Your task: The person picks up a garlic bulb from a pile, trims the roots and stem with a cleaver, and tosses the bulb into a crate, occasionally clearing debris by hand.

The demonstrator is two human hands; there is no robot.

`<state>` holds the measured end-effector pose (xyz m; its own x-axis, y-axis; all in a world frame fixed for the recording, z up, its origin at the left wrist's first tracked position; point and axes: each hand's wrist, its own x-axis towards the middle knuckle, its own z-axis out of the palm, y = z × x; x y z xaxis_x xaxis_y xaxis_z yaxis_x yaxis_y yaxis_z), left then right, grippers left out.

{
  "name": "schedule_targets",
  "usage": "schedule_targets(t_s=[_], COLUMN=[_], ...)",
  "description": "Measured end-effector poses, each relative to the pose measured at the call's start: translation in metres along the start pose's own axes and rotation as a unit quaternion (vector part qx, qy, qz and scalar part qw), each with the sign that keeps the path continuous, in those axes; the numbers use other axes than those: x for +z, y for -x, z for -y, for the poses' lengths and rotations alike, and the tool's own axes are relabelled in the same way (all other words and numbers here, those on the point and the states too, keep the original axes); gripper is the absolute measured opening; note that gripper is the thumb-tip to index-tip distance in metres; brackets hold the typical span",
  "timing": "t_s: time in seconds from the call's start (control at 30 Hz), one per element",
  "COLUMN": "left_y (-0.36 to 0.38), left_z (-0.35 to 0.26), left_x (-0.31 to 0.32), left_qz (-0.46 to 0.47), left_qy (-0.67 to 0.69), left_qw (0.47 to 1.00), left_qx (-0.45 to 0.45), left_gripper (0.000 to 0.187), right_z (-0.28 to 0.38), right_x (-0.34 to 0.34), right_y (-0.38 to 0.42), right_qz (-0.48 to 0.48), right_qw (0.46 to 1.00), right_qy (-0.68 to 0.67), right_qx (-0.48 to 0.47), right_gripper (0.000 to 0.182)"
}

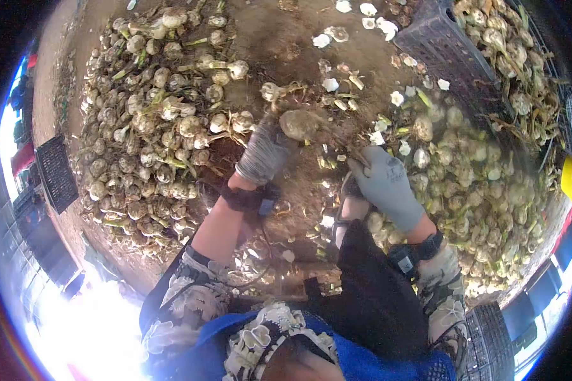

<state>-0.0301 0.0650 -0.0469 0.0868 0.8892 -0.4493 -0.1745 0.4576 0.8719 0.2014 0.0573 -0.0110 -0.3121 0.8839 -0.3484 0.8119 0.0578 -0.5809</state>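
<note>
A garlic bulb (300, 126) with dirt on its skin is held up in front of me, its dry stalk (342, 141) stretching to the right. My left hand (265, 152), in a grey-white glove, is closed against the bulb's left side; its fingertips are blurred. My right hand (388, 184), also gloved, has its fingers curled and pinched at the stalk's far end. Whether anything else is inside that pinch is hidden. Just beyond my left hand, another garlic bulb (270, 92) lies on the ground.
Piled garlic with stalks (146, 127) covers the ground at left. Trimmed-looking bulbs (464, 184) are heaped at right. A dark plastic crate (448, 47) stands at upper right beside more garlic. White pieces (330, 84) and scraps litter the dirt. Another black crate (56, 173) is at far left.
</note>
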Motion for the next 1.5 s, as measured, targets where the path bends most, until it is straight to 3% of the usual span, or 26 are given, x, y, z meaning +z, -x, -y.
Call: schedule_targets(t_s=[0.13, 0.3, 0.37, 0.43, 0.5, 0.53, 0.6, 0.63, 0.7, 0.73, 0.8, 0.83, 0.87, 0.9, 0.93, 0.97, 1.03, 1.07, 1.1, 1.13, 1.17, 1.27, 1.33, 1.43, 1.5], left_y=[0.013, 0.012, 0.015, 0.011, 0.015, 0.021, 0.025, 0.023, 0.021, 0.020, 0.021, 0.025, 0.031, 0.036, 0.042, 0.046, 0.042, 0.033, 0.032, 0.030, 0.036, 0.043, 0.049, 0.045, 0.046], left_z=[-0.011, 0.037, 0.050, 0.092, 0.091, 0.053, 0.029, 0.027, 0.024, 0.020, 0.009, 0.001, -0.009, -0.024, -0.048, -0.065, -0.053, -0.042, -0.035, -0.032, -0.038, -0.021, -0.018, -0.036, -0.048], left_x=[0.024, 0.022, 0.017, 0.013, 0.020, 0.032, 0.042, 0.043, 0.040, 0.032, 0.039, 0.048, 0.056, 0.059, 0.063, 0.067, 0.073, 0.072, 0.063, 0.055, 0.060, 0.067, 0.070, 0.069, 0.070], left_qz=[0.129, 0.286, 0.257, 0.206, 0.191, 0.192, 0.180, 0.175, 0.178, 0.174, 0.156, 0.150, 0.129, 0.100, 0.157, 0.181, 0.095, 0.052, 0.106, 0.161, 0.188, 0.139, 0.166, 0.212, 0.192], left_qy=[-0.028, 0.205, -0.034, -0.213, -0.087, 0.113, 0.269, 0.228, -0.049, -0.281, -0.281, -0.056, 0.171, 0.379, 0.052, -0.280, -0.156, -0.095, -0.156, -0.215, -0.112, 0.031, -0.014, -0.068, 0.026], left_qw=[0.991, 0.935, 0.965, 0.936, 0.963, 0.972, 0.946, 0.957, 0.974, 0.900, 0.901, 0.977, 0.977, 0.901, 0.985, 0.936, 0.976, 0.986, 0.974, 0.955, 0.975, 0.990, 0.986, 0.975, 0.973], left_qx=[-0.012, -0.045, 0.050, 0.188, 0.172, 0.069, -0.035, -0.030, 0.133, 0.284, 0.290, 0.142, -0.021, -0.189, -0.044, 0.110, 0.122, 0.128, 0.125, 0.128, 0.036, -0.015, 0.023, -0.028, -0.123], left_gripper=[0.053, 0.043, 0.040, 0.036, 0.031, 0.029, 0.027, 0.027, 0.028, 0.028, 0.029, 0.029, 0.030, 0.030, 0.040, 0.051, 0.063, 0.070, 0.075, 0.081, 0.085, 0.075, 0.076, 0.072, 0.064], right_z=[0.010, 0.020, 0.020, 0.019, 0.016, 0.013, 0.008, 0.005, -0.003, -0.010, -0.013, -0.023, -0.043, -0.066, -0.079, -0.066, -0.037, -0.034, -0.029, -0.021, -0.015, -0.006, -0.008, -0.003, -0.012], right_x=[-0.006, -0.021, -0.021, -0.020, -0.018, -0.017, -0.013, -0.010, 0.002, 0.011, 0.011, 0.010, 0.014, 0.026, 0.038, 0.031, -0.006, -0.005, -0.009, -0.009, -0.006, -0.003, 0.001, -0.014, -0.019], right_y=[0.001, 0.002, 0.002, 0.003, 0.004, 0.003, 0.003, 0.002, 0.002, 0.002, 0.001, 0.000, -0.001, 0.003, 0.008, 0.006, 0.003, -0.002, -0.002, 0.001, 0.006, 0.003, 0.001, 0.001, 0.000], right_qz=[-0.017, 0.000, -0.013, 0.001, 0.005, 0.001, -0.015, -0.028, -0.043, -0.047, -0.022, -0.010, 0.004, 0.017, 0.014, 0.012, -0.010, 0.011, 0.136, 0.172, 0.197, 0.147, 0.103, 0.064, 0.055], right_qw=[0.998, 0.993, 0.986, 0.987, 0.987, 0.987, 0.988, 0.988, 0.988, 0.988, 0.992, 0.991, 0.987, 0.982, 0.979, 0.973, 0.984, 0.979, 0.929, 0.861, 0.767, 0.754, 0.735, 0.745, 0.839], right_qy=[0.026, 0.069, 0.097, 0.102, 0.101, 0.097, 0.088, 0.084, 0.079, 0.081, 0.071, 0.113, 0.152, 0.186, 0.204, 0.221, -0.084, -0.142, -0.285, -0.439, -0.580, -0.628, -0.659, -0.646, -0.524], right_qx=[-0.061, -0.100, -0.136, -0.128, -0.124, -0.126, -0.126, -0.128, -0.127, -0.126, -0.101, -0.078, -0.057, -0.031, 0.016, 0.063, 0.158, 0.143, 0.193, 0.192, 0.188, 0.127, 0.122, 0.153, 0.133], right_gripper=[0.011, 0.014, 0.013, 0.014, 0.014, 0.014, 0.014, 0.014, 0.014, 0.014, 0.014, 0.013, 0.013, 0.013, 0.017, 0.022, 0.027, 0.033, 0.035, 0.034, 0.033, 0.028, 0.023, 0.015, 0.014])
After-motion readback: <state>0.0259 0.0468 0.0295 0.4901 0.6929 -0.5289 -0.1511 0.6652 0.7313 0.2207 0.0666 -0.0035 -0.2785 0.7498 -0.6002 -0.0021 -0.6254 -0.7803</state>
